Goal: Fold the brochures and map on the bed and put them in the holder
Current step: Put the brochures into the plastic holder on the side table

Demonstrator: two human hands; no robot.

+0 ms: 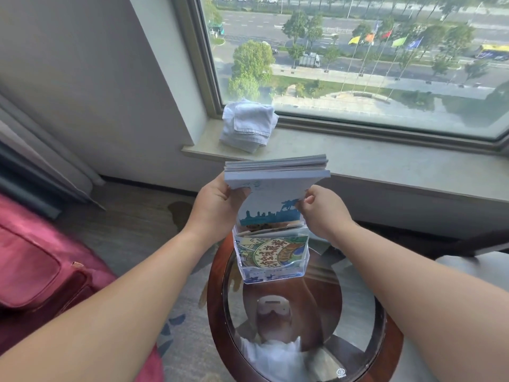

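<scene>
A clear plastic holder stands on a round glass-topped table. A folded map with a colourful round design sits in its front pocket. A thick stack of folded brochures with a blue skyline print stands upright in the rear pocket, its top well above the holder. My left hand grips the stack's left edge. My right hand pinches the stack's right edge.
A folded white towel lies on the stone window sill behind the table. A red suitcase stands at the left. A curtain hangs at the far left. The table has a dark wooden rim.
</scene>
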